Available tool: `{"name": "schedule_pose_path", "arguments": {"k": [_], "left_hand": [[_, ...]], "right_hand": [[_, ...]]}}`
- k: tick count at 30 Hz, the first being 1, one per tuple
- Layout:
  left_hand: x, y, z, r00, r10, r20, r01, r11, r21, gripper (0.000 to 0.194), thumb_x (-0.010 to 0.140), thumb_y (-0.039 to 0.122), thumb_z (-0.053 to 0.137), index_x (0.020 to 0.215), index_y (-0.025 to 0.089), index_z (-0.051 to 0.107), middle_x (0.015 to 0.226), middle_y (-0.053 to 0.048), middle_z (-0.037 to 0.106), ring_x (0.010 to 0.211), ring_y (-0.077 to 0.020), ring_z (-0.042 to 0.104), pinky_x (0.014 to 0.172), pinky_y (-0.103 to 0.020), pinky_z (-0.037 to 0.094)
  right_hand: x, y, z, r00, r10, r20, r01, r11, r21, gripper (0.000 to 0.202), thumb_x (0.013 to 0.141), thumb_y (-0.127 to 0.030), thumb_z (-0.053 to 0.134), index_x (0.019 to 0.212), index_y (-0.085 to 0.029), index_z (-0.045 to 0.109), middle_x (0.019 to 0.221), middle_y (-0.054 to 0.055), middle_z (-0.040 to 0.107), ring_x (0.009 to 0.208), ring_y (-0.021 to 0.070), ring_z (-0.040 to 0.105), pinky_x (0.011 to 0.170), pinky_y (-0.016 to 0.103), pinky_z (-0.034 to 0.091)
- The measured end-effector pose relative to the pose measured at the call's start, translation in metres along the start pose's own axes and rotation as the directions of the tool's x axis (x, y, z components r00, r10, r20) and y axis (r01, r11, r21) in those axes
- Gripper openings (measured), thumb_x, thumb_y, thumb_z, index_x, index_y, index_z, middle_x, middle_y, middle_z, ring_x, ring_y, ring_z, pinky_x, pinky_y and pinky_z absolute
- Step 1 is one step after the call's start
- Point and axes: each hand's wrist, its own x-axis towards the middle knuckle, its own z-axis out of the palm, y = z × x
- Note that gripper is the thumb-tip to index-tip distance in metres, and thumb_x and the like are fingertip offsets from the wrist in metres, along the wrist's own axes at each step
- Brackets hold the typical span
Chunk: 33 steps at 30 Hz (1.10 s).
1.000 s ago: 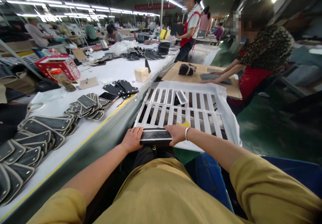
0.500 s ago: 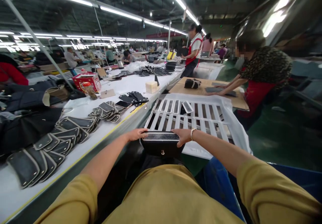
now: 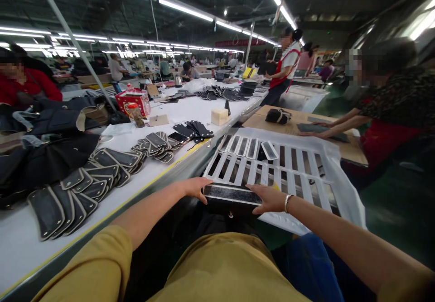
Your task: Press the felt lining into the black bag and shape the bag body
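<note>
In front of my body is a black bag piece with a small metal clasp low on its front. A dark strip with a pale border runs along its top. My left hand grips the left end, thumb toward me. At the other end, my right hand holds the edge between thumb and fingers, a bracelet on its wrist. Just beyond lies a white slatted rack. Several pale-edged dark strips lie on its far left part, and one strip sits at an angle.
Along the white table at left lie overlapping black pale-edged panels and black tabs. A foam block, a jar and a red box stand farther back. At right a co-worker's hands rest on grey pieces over cardboard.
My view has turned left, so the surroundings sit farther right. The bag piece has tipped so its front shows less. Both hands keep hold of its ends.
</note>
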Motion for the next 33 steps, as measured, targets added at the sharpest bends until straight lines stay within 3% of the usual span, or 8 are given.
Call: {"name": "schedule_pose_path", "arguments": {"k": [10, 13, 15, 18, 21, 24, 28, 33], "left_hand": [[0.001, -0.012, 0.023, 0.995, -0.019, -0.101, 0.025, 0.998, 0.059, 0.083, 0.057, 0.039, 0.073, 0.131, 0.014, 0.043, 0.134, -0.016, 0.043, 0.113, -0.0355, 0.051, 0.098, -0.038, 0.038], [-0.005, -0.020, 0.035, 0.983, -0.031, -0.183, 0.013, 0.995, -0.101, 0.092, 0.056, 0.044, 0.076, 0.135, 0.016, 0.037, 0.139, -0.016, 0.037, 0.121, -0.0350, 0.043, 0.104, -0.040, 0.032], [-0.010, -0.024, 0.046, 0.967, -0.065, -0.248, -0.026, 0.938, -0.347, 0.103, 0.054, 0.047, 0.078, 0.139, 0.018, 0.030, 0.141, -0.014, 0.036, 0.127, -0.0330, 0.037, 0.108, -0.041, 0.026], [-0.011, -0.025, 0.066, 0.931, -0.228, -0.285, -0.101, 0.590, -0.801, 0.088, 0.067, 0.058, 0.066, 0.138, 0.017, 0.033, 0.133, -0.013, 0.048, 0.126, -0.0305, 0.039, 0.107, -0.043, 0.026], [-0.005, -0.017, 0.082, 0.879, -0.407, -0.247, -0.215, 0.124, -0.969, 0.059, 0.083, 0.053, 0.049, 0.127, 0.013, 0.048, 0.115, -0.013, 0.061, 0.112, -0.0274, 0.053, 0.100, -0.042, 0.035], [0.001, -0.009, 0.086, 0.863, -0.455, -0.217, -0.264, -0.039, -0.964, 0.043, 0.083, 0.038, 0.055, 0.117, 0.012, 0.056, 0.105, -0.010, 0.065, 0.099, -0.0234, 0.060, 0.092, -0.036, 0.041], [0.003, -0.004, 0.079, 0.865, -0.459, -0.201, -0.208, 0.036, -0.977, 0.040, 0.080, 0.032, 0.056, 0.116, 0.014, 0.058, 0.101, -0.008, 0.066, 0.088, -0.0206, 0.061, 0.081, -0.032, 0.044], [0.001, 0.002, 0.075, 0.769, -0.511, -0.385, -0.175, 0.412, -0.894, 0.038, 0.084, 0.036, 0.052, 0.116, 0.017, 0.060, 0.122, -0.006, 0.058, 0.115, -0.0241, 0.049, 0.101, -0.035, 0.031]], "right_hand": [[0.016, 0.011, 0.002, 0.999, -0.034, -0.005, 0.034, 0.999, 0.002, 0.089, 0.060, -0.045, 0.069, 0.135, -0.009, 0.038, 0.129, 0.020, 0.048, 0.118, 0.0325, 0.047, 0.102, 0.042, 0.034], [0.014, 0.011, 0.007, 0.998, -0.034, -0.054, 0.034, 0.999, -0.001, 0.086, 0.061, -0.044, 0.067, 0.135, -0.010, 0.037, 0.130, 0.019, 0.048, 0.119, 0.0314, 0.046, 0.102, 0.043, 0.035], [0.012, 0.010, 0.010, 0.996, -0.032, -0.084, 0.033, 0.999, 0.003, 0.085, 0.061, -0.042, 0.066, 0.135, -0.012, 0.037, 0.130, 0.018, 0.047, 0.119, 0.0304, 0.045, 0.102, 0.043, 0.035], [0.009, 0.013, 0.015, 0.994, -0.025, -0.105, 0.026, 1.000, 0.008, 0.084, 0.062, -0.042, 0.065, 0.135, -0.013, 0.036, 0.132, 0.017, 0.045, 0.121, 0.0293, 0.044, 0.103, 0.043, 0.035], [0.009, 0.018, 0.020, 0.992, -0.032, -0.122, 0.033, 0.999, 0.006, 0.083, 0.063, -0.042, 0.065, 0.135, -0.012, 0.035, 0.133, 0.016, 0.044, 0.123, 0.0285, 0.041, 0.105, 0.042, 0.034], [0.009, 0.022, 0.026, 0.990, -0.037, -0.136, 0.038, 0.999, 0.008, 0.084, 0.063, -0.041, 0.065, 0.136, -0.014, 0.034, 0.134, 0.016, 0.044, 0.124, 0.0291, 0.040, 0.105, 0.044, 0.034], [0.010, 0.022, 0.030, 0.989, -0.027, -0.146, 0.029, 1.000, 0.013, 0.082, 0.064, -0.043, 0.064, 0.136, -0.015, 0.034, 0.134, 0.015, 0.044, 0.124, 0.0298, 0.040, 0.105, 0.044, 0.035], [0.009, 0.018, 0.028, 0.987, -0.024, -0.157, 0.026, 1.000, 0.006, 0.081, 0.065, -0.043, 0.063, 0.136, -0.014, 0.034, 0.131, 0.016, 0.046, 0.121, 0.0301, 0.042, 0.103, 0.045, 0.036]]}}
